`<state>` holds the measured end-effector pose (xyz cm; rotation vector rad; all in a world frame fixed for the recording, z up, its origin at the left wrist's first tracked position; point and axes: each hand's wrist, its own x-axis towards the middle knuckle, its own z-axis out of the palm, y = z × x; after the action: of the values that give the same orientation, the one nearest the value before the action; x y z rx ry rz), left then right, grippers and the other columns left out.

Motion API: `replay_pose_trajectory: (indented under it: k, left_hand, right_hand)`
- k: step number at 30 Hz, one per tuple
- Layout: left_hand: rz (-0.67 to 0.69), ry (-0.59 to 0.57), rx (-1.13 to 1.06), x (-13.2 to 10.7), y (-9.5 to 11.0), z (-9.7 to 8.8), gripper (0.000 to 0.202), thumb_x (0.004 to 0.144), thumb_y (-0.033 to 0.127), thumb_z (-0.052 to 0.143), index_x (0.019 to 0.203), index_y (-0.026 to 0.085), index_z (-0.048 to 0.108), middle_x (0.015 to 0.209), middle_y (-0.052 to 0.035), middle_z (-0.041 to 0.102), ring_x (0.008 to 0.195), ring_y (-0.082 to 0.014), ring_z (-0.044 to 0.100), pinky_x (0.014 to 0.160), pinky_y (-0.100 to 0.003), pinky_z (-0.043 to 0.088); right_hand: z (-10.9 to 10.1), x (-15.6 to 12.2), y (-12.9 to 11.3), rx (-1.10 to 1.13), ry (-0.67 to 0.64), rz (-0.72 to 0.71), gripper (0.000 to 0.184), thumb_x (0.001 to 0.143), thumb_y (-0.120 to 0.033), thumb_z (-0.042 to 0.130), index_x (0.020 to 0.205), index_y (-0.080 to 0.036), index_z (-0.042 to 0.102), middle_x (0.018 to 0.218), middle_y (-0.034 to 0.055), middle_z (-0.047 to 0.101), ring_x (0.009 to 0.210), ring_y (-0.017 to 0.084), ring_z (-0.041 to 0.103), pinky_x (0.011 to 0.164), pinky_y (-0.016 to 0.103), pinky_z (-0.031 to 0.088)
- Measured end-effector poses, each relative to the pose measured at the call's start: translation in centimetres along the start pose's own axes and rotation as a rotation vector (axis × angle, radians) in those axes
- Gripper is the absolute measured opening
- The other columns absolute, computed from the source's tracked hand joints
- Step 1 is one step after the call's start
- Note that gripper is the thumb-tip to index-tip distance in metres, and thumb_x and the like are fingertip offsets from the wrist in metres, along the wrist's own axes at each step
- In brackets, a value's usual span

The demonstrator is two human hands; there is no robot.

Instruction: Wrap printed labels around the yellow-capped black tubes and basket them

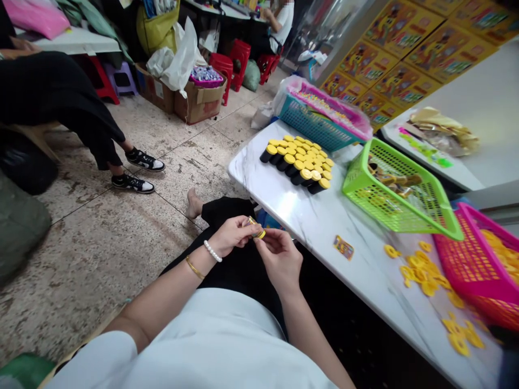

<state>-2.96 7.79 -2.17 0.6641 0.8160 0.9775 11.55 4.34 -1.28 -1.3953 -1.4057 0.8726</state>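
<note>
Labels and writing: yellow boxes, stacked, printed with a cartoon figure and large multicoloured lettering, too blurred for you to read. Loose label, colourful, lying flat on the table; its print is too small to tell.

In hand: 1 small tube with a yellow end, over your lap, beside the table edge. Your left hand has it closed between thumb and fingers; your right hand has thumb and fingertips pinched at the yellow end.

On the table: a block of black tubes with yellow lids, upright; loose yellow pieces, nearest you at the right.

Baskets: 1 blue, lined in pink, behind the tubes; 1 green, its corner overlapping 1 pink, which holds more yellow pieces.

Floor, your left: a seated person's black-and-white shoes; farther off, cardboard boxes and red stools.
</note>
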Motion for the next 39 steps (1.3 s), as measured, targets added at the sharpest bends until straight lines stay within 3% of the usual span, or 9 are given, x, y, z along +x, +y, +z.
replay_pose_trajectory:
  k: [3,8,10,17,21,29,33,36,39]
  left_hand:
    - [0.014,-0.006,0.027,-0.1,0.3,-0.4,0.047,0.062,0.052,0.083,0.073,0.013,0.06,0.058,0.0064,0.047,0.044,-0.002,0.032,0.041,-0.02,0.013]
    - [0.102,-0.058,0.031,-0.1,0.5,-0.6,0.043,0.061,0.042,0.087,0.083,0.01,0.069,0.068,0.0014,0.06,0.055,-0.004,0.043,0.048,-0.019,0.025]
    - [0.12,-0.037,0.008,-0.1,0.5,-0.5,0.048,0.059,0.039,0.089,0.094,0.011,0.071,0.078,-0.0016,0.066,0.06,-0.0058,0.05,0.051,-0.019,0.03]
    - [0.118,0.037,0.015,0.2,0.1,-1.0,0.045,0.061,0.037,0.088,0.093,0.01,0.071,0.078,-0.0044,0.07,0.06,-0.0081,0.055,0.05,-0.02,0.034]
    - [0.182,-0.024,0.028,0.0,0.4,-1.4,0.04,0.064,0.033,0.087,0.095,0.011,0.073,0.083,-0.0062,0.073,0.073,-0.013,0.064,0.064,-0.024,0.045]
    - [0.404,-0.198,0.488,-1.0,2.2,-1.2,0.031,0.079,0.026,0.078,0.108,0.016,0.075,0.103,-0.009,0.073,0.096,-0.0191,0.064,0.089,-0.032,0.048]
    - [0.34,-0.334,0.496,-0.9,2.5,-0.4,0.032,0.078,0.027,0.079,0.108,0.017,0.074,0.108,-0.0107,0.072,0.102,-0.0224,0.065,0.093,-0.034,0.049]
    - [0.242,-0.358,0.4,-0.8,2.0,1.3,0.046,0.072,0.026,0.084,0.114,0.018,0.068,0.108,-0.0101,0.072,0.101,-0.0229,0.067,0.092,-0.035,0.05]
    - [0.177,-0.337,0.194,-1.4,1.3,3.5,0.081,0.063,0.028,0.09,0.134,0.023,0.053,0.122,-0.0116,0.068,0.111,-0.0247,0.064,0.097,-0.037,0.049]
  right_hand:
    - [-0.1,0.3,-0.2,0.061,0.016,0.035,0.032,0.073,-0.037,0.082,0.095,-0.02,0.067,0.091,0.0048,0.075,0.082,0.019,0.073,0.082,0.035,0.064]
    - [-0.6,1.7,-1.0,0.42,-0.059,0.447,0.039,0.058,-0.039,0.092,0.082,-0.016,0.07,0.074,0.0023,0.073,0.064,0.015,0.071,0.064,0.027,0.063]
    - [-0.8,2.2,-1.1,0.498,-0.058,0.528,0.042,0.053,-0.036,0.094,0.08,-0.015,0.072,0.074,0.0029,0.074,0.062,0.015,0.071,0.061,0.026,0.063]
    - [-0.9,1.6,-0.8,0.377,-0.018,0.336,0.035,0.059,-0.032,0.092,0.085,-0.017,0.072,0.081,0.0022,0.075,0.073,0.015,0.071,0.072,0.028,0.062]
    - [-0.6,0.8,-1.2,0.305,0.001,0.239,0.034,0.061,-0.03,0.091,0.088,-0.019,0.072,0.084,0.0014,0.076,0.079,0.016,0.072,0.081,0.031,0.061]
    - [-2.2,1.0,-2.0,0.653,-0.108,0.632,0.037,0.052,-0.035,0.096,0.074,-0.014,0.075,0.076,0.0054,0.077,0.067,0.016,0.074,0.066,0.025,0.063]
    - [-2.8,0.4,-1.6,0.82,-0.186,0.704,0.033,0.055,-0.034,0.094,0.071,-0.014,0.072,0.071,0.0048,0.076,0.063,0.014,0.072,0.064,0.024,0.062]
    - [-2.9,-0.2,-1.8,0.867,-0.152,0.622,0.034,0.056,-0.033,0.093,0.069,-0.015,0.068,0.074,0.0029,0.075,0.064,0.014,0.071,0.067,0.026,0.062]
    - [-3.2,-0.7,-2.6,0.785,-0.017,0.371,0.034,0.057,-0.031,0.092,0.073,-0.018,0.066,0.081,0.0013,0.076,0.076,0.016,0.073,0.078,0.031,0.062]
